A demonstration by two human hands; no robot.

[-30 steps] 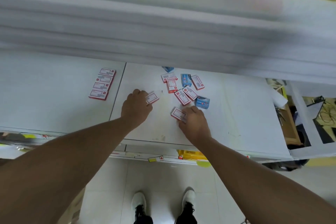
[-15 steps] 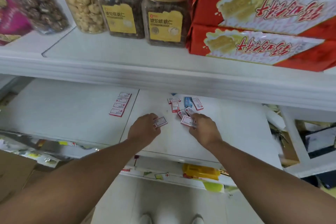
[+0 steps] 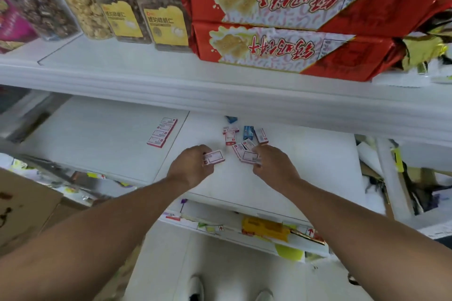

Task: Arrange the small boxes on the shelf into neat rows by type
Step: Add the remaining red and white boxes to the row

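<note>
Down at six o'clock your white shoes (image 3: 197,287) stand on the floor, and both forearms reach up toward the white shelf (image 3: 305,168). Your left hand (image 3: 189,166) has its fingers curled round a red-and-white box (image 3: 214,157), pinching it at the hand's two o'clock edge. Your right hand (image 3: 274,165) grips another red-and-white box (image 3: 249,156) at its ten o'clock side, fingers closed on it. Just past that, at twelve o'clock, the loose pile (image 3: 236,140) lies jumbled: red-and-white boxes at odd angles, a blue box (image 3: 248,131) among them, another blue one (image 3: 231,119) farther back. Out at ten o'clock, a tidy row of four red-and-white boxes (image 3: 162,135) sits well apart. Above, jars (image 3: 163,14) and red biscuit packs (image 3: 281,49) fill the upper shelf.
</note>
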